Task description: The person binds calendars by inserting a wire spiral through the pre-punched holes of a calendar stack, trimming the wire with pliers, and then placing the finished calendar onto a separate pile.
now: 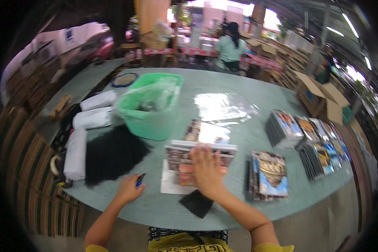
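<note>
My left hand (129, 190) is closed around a small blue-and-black pen-like tool (140, 180), held just over the table near its front edge. My right hand (206, 171) lies spread on a spiral-bound booklet (178, 153) with a printed picture cover, pressing it from above. Under that booklet, a white printed sheet (169, 183) sticks out on the left. Behind it rests another picture booklet (208, 132), partly covered. A small black square piece (196, 204) sits in front of my right wrist.
A green bin (153, 128) lined with clear plastic stands behind a black sheet (109, 156). White rolls (75, 154) line the left edge. Clear plastic sleeves (222, 106) lie farther back. Booklet stacks (273, 174) and an open cardboard box (321, 97) are right. A person (230, 48) stands beyond.
</note>
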Demonstrator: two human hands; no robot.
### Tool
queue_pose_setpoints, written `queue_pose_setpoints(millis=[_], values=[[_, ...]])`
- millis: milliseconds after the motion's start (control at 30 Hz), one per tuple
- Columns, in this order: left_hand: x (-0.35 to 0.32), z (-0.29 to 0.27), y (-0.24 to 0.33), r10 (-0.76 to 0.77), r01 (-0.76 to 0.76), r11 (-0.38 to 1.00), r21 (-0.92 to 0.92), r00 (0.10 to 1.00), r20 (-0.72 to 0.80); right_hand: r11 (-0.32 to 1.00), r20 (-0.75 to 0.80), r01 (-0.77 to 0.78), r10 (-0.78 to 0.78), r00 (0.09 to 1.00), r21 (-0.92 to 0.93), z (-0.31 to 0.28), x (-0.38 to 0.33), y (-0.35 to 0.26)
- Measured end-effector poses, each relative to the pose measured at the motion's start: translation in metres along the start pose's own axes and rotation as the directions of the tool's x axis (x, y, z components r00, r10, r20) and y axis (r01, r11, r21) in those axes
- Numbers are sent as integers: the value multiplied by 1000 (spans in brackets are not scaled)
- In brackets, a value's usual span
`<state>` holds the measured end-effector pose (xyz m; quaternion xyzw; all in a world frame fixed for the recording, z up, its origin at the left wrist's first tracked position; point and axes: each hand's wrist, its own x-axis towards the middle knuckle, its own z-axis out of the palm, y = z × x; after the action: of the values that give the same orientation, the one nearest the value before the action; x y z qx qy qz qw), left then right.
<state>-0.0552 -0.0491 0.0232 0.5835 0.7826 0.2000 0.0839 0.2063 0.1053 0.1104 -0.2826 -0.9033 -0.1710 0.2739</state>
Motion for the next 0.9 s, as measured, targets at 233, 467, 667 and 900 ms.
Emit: queue_pose_setpoints(millis=[233,467,667,900], values=[[10,46,-2,93,-22,978,209,937,-337,966,-274,-59,130,953,252,-4,-28,42],[5,45,-13,46,-39,999,27,914,-403,997,-129,-74,74,989,2,9,2,17],[23,-38,-66,62,3,995,103,783,-619,964,-241,32,34,970,264,-4,-29,54],[-19,-59,-176,-519,635,760,136,719,-462,812,-452,-554,571,685,187,-152,-56,127]])
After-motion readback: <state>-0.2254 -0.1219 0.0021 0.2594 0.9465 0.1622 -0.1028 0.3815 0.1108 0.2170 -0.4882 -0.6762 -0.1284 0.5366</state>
